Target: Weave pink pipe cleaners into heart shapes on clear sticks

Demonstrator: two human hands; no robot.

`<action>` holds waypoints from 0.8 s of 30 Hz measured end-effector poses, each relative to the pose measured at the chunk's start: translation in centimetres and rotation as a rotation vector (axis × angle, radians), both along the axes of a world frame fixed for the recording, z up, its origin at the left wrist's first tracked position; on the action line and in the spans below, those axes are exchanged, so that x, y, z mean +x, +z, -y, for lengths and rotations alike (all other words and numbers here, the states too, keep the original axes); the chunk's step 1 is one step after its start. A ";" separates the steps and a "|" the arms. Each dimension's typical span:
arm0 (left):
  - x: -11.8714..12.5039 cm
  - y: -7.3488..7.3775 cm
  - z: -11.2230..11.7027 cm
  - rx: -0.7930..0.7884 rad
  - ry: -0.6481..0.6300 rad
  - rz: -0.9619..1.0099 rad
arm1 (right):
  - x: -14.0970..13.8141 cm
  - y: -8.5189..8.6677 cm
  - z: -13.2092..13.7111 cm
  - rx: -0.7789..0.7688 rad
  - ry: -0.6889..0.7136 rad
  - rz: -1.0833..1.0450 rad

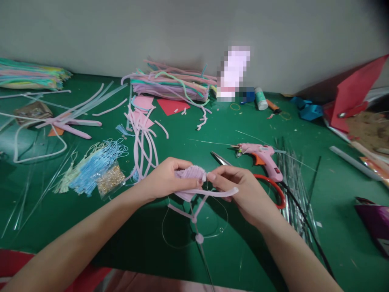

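Observation:
My left hand is closed around a lilac pipe-cleaner piece, a small folded, fuzzy shape held just above the green table. My right hand pinches the same piece from the right, with one loose lilac strand lying across its fingers. More lilac strands hang below both hands down to a small knot, and a thin wire loop lies under them.
A pink glue gun and red-handled scissors lie just right of my hands. Loose pink strands, blue tassels, a bag of gold beads and stacks of coloured pipe cleaners lie left and behind. Silver wires lie right.

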State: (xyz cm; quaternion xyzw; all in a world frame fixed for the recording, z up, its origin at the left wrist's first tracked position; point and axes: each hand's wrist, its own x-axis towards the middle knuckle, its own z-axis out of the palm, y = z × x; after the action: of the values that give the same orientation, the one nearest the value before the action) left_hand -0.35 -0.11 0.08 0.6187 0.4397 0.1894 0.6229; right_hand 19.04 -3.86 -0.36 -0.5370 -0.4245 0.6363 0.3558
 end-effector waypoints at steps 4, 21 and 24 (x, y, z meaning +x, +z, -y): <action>0.1 0.1 0.0 0.016 0.003 -0.015 | -0.6 0.3 0.1 0.002 -0.045 0.029; 0.6 0.7 0.4 0.113 -0.066 -0.134 | -1.0 0.2 0.5 0.043 -0.072 0.034; 0.3 0.8 0.3 0.118 -0.085 -0.128 | -1.0 0.1 0.6 0.105 -0.073 0.087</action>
State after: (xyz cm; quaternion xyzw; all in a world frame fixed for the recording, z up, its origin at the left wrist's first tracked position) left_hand -0.02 -0.44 0.90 0.6835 0.4397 0.1485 0.5634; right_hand 18.09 -4.49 -0.30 -0.5598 -0.4524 0.5760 0.3875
